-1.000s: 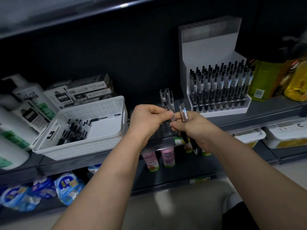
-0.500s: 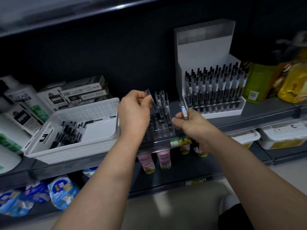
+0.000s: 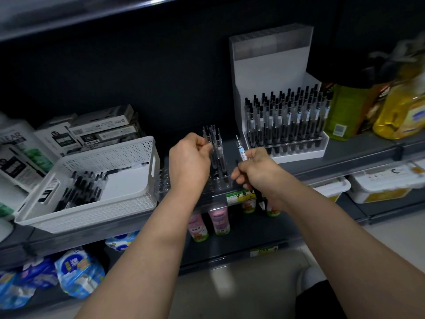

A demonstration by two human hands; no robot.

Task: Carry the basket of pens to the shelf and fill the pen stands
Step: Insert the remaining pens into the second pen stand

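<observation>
On grey shelf (image 3: pixel 345 161), left of clear acrylic pen stand (image 3: pixel 164 180): white perforated plastic basket (image 3: pixel 119 146), black pens (image 3: pixel 80 189) inside. At the stand, left hand (image 3: pixel 188 162) pinched one clear-barrelled pen (image 3: pixel 205 135); right hand (image 3: pixel 255 172), just right of it, gripped spare pens (image 3: pixel 241 151). Risk judged: a missed hole toppling standing pens (image 3: pixel 219 155); spares slipping.

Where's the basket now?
Head view, left side: the basket sits on the shelf, just left of the clear stand and the left hand, in front of the boxes.

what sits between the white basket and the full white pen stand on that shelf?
Head view: a clear pen stand, mostly unfilled, with the left hand and right hand holding pens at it.
</observation>
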